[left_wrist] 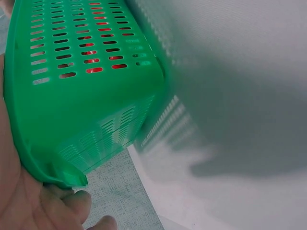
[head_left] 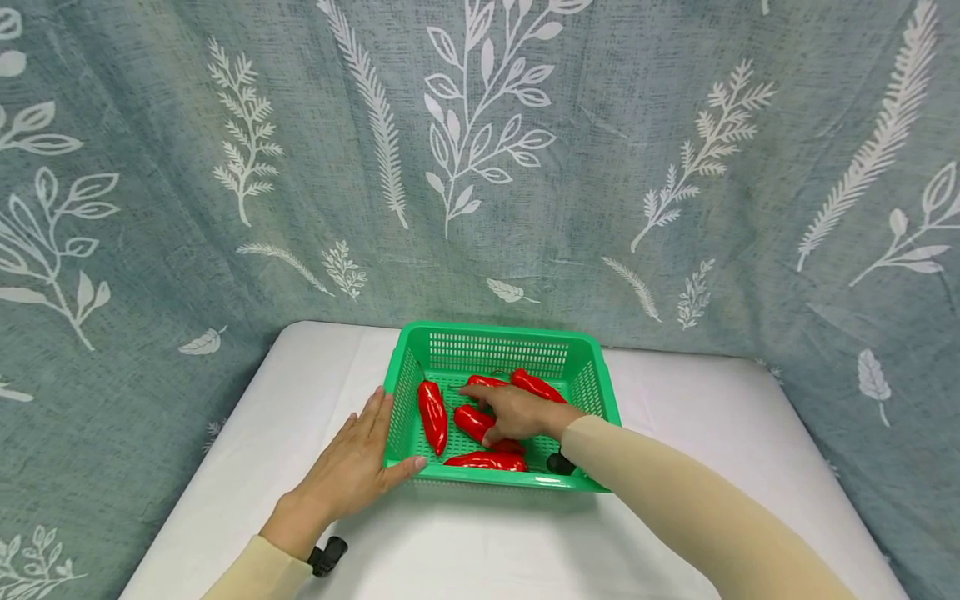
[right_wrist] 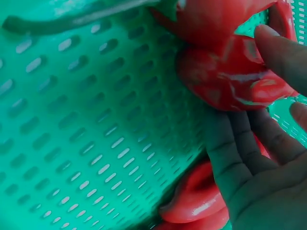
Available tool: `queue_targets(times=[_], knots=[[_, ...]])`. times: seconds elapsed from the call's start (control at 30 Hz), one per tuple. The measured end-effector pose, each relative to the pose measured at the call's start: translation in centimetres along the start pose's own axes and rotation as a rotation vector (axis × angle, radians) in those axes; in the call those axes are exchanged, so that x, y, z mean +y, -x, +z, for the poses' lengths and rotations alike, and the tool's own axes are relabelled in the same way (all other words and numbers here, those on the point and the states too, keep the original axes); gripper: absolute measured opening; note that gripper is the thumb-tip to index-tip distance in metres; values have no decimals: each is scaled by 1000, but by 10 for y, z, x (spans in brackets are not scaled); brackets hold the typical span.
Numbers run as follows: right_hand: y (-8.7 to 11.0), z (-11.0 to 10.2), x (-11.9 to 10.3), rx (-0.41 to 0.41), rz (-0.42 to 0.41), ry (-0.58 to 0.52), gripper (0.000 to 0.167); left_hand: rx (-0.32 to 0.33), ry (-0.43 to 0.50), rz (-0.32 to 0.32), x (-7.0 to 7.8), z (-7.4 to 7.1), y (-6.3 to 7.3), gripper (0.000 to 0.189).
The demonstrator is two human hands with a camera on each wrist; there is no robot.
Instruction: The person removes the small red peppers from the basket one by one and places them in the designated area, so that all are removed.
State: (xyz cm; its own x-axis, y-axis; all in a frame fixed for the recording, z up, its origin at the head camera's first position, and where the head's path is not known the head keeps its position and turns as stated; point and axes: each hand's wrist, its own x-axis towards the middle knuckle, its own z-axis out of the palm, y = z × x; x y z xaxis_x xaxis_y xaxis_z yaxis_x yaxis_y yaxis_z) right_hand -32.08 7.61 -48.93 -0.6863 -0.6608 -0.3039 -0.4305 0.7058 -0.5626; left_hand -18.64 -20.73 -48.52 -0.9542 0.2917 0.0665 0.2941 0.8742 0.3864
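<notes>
A green perforated plastic basket [head_left: 502,331] holds several glossy red peppers. My left hand [head_left: 352,467] lies along its left side with straight fingers, the thumb reaching the front rim. In the left wrist view, that hand is at the rim of the basket [left_wrist: 91,103]. Inside the basket, my right hand [head_left: 525,412] has its thumb and fingers around a red pepper [head_left: 472,422]. The right wrist view shows the thumb over this pepper [right_wrist: 206,76] and fingers beneath it. One long pepper [head_left: 432,417] lies to its left, another [head_left: 486,461] along the front wall.
Two more peppers lie toward the back, one of them [head_left: 538,386] partly behind my right hand. The basket stands on a white-covered table [head_left: 480,550], near its back edge. A grey-green curtain [head_left: 300,167] with white leaf prints hangs behind and at both sides.
</notes>
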Motion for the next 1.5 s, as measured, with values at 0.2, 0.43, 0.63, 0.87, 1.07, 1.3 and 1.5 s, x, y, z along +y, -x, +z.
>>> queue_targets(times=[0.2,0.43,0.63,0.87,1.07,1.3,1.5], knots=[[1,1,2,5,3,8,85,2,6,6,2,1,0,115],[9,-12,2,82,20,-60,78,-4,15,6,3,2,0,115],[14,-19,4,159,34,-162,71,-1,17,7,3,3,0,115],[24,-28,3,210,24,-296,68,1,15,4,3,4,0,115],[31,-33,0,223,40,-355,65,-2,18,0,3,4,0,116],[41,-40,-9,262,32,-367,64,6,29,-1,4,2,1,115],[51,-47,-15,310,46,-384,63,10,25,-2,3,2,2,114]])
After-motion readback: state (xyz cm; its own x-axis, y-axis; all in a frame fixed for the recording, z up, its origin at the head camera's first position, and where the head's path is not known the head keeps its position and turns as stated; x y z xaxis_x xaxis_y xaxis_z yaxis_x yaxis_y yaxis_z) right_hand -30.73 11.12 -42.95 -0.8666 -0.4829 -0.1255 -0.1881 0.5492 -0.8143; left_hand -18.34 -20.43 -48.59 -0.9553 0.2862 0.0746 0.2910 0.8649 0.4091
